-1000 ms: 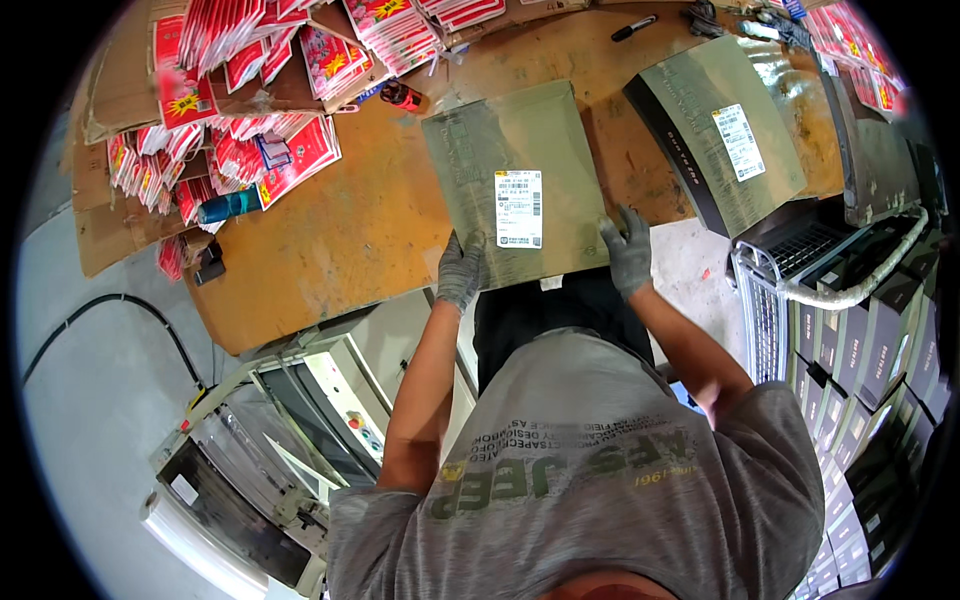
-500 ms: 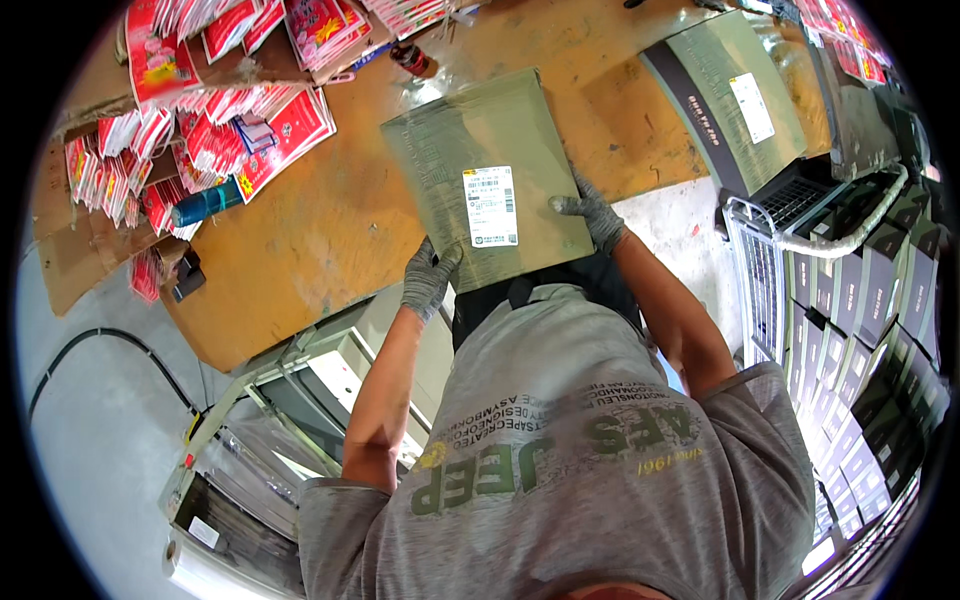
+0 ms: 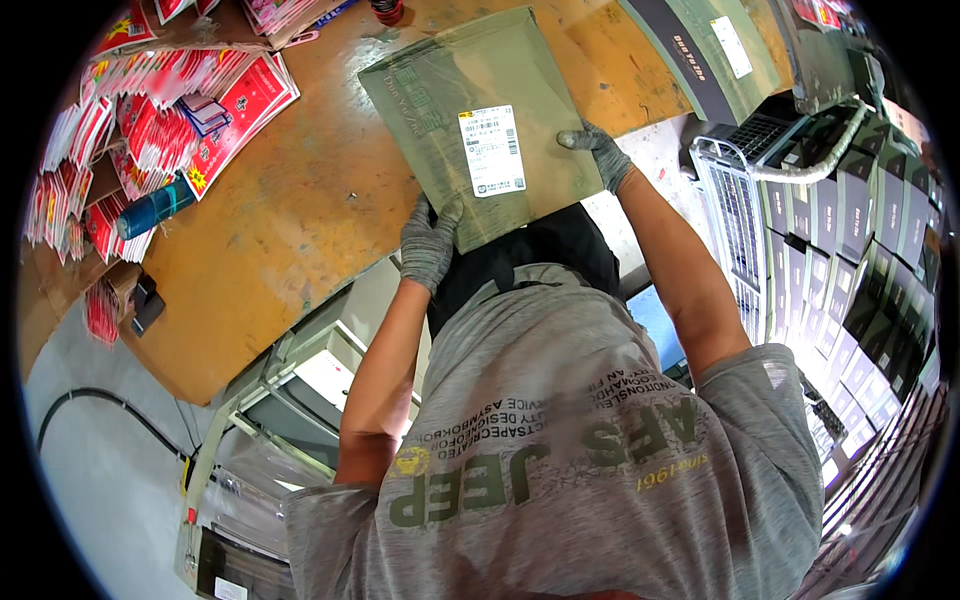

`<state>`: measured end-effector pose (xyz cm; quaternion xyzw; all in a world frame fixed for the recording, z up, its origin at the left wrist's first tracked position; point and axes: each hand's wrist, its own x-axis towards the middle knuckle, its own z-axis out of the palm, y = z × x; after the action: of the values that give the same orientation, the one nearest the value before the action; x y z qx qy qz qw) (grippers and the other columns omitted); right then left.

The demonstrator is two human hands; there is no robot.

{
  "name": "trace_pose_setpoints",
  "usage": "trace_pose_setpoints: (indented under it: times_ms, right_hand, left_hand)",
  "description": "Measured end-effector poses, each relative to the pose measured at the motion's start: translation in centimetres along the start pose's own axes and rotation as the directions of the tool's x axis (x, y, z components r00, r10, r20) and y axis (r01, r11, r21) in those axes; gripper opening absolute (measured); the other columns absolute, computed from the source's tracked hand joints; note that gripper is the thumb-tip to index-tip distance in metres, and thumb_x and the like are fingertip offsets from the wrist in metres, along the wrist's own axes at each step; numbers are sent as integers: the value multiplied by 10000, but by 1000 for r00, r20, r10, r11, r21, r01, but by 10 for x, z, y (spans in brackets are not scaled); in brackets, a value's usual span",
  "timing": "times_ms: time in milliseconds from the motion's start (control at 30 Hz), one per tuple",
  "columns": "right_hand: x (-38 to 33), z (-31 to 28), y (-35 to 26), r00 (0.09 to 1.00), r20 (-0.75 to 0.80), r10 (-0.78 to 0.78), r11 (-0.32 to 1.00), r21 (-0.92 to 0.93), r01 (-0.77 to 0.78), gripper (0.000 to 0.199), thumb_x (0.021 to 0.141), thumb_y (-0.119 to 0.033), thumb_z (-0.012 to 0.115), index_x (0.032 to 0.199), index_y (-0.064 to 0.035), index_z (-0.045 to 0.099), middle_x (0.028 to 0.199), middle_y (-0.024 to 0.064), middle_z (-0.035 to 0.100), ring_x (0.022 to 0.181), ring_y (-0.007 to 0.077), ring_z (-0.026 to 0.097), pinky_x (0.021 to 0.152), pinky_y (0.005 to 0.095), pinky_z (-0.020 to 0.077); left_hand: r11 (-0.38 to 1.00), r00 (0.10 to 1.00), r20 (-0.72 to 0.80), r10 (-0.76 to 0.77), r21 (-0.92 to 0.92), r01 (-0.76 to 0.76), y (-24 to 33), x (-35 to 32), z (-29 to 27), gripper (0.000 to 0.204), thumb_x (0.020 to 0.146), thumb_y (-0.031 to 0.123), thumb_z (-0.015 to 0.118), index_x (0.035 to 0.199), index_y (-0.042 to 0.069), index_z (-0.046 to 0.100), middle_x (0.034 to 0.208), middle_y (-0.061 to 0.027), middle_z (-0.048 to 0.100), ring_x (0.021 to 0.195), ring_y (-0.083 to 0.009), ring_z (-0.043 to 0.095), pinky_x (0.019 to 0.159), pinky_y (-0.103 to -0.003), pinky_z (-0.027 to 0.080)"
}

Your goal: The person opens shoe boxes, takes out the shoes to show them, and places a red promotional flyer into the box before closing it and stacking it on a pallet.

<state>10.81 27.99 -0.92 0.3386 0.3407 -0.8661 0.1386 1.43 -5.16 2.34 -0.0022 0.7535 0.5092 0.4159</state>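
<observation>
A: Where is the green box [image 3: 548, 85] sitting now?
B: It's lying between the two hands over the near side of the tabletop [image 3: 300, 235], its near edge overhanging toward the person. I can't tell whether its far part is resting on the wood.
A: And what are the hands doing?
B: The left hand [image 3: 428, 245] is clamping the near left corner, thumb on top. The right hand [image 3: 600, 155] is gripping the right edge, its thumb pressing on the upper face and its other fingers hiding beyond the edge.
A: What's changing?
B: A second ago the right hand was only spreading at the near right corner; now it's gripping further up the side. The box is sitting further from the second box [image 3: 715, 70] too.
A: Meaning?
B: Both sides are being held, I judge, so the box is staying steady, its white label [image 3: 492, 150] facing up.
</observation>
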Motion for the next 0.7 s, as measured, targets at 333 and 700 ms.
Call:
trace_pose_setpoints:
  times_ms: [333, 700]
  right_hand:
    - [-1, 0, -1, 1000, -22, -8, 999, -43, 7, 899, 732, -212, 887, 1499, -50, 446, 1341, 138, 615, 1219, 281, 613, 1044, 410, 517]
    - [4, -8, -3, 998, 39, -48, 979, -198, 55, 1034, 708, -351, 880, 1553, -53, 362, 1411, 140, 562, 1287, 269, 563, 1091, 401, 471]
  left_hand:
    - [998, 998, -19, 58, 25, -58, 1, 0, 2, 584, 974, 349, 703, 1414, 5, 532, 1276, -156, 670, 1155, -234, 625, 1020, -361, 478]
    - [997, 997, -68, 40, -68, -45, -19, 4, 8, 596, 974, 358, 707, 1423, 12, 523, 1264, -138, 676, 1111, -203, 627, 1004, -343, 479]
